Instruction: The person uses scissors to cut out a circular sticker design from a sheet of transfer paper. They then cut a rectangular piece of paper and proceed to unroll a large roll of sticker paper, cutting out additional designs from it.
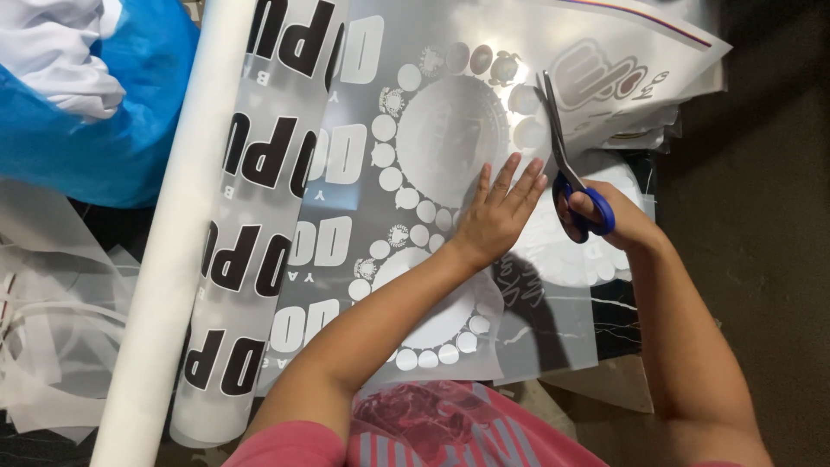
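The left hand (500, 210) lies flat, fingers spread, pressing down on a translucent printed film sheet (450, 138) — a sheet bearing white circular designs ringed with small round dots. The right hand (616, 220) is closed through the blue handles of a pair of scissors (566, 164), whose grey blades point away from the person and rest on the sheet just beside the left fingertips. The sheet lies spread over a dark marbled desk (618, 303). To the left lies a white roll (177, 233) of film — beyond it, blue fabric (104, 138).
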